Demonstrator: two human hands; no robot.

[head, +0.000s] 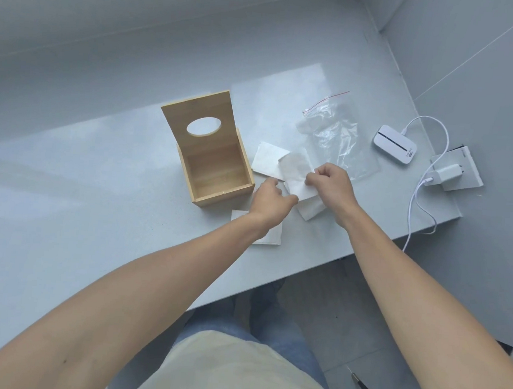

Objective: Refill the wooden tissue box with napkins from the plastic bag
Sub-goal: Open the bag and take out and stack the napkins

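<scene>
The wooden box (217,169) stands with its lid up on the bench (94,212), just left of the left hand (271,200). Both the left hand and the right hand (330,181) pinch a napkin (296,174) between them. Beyond the right hand lies the plastic bag (339,139); more napkins lie around the hands.
</scene>
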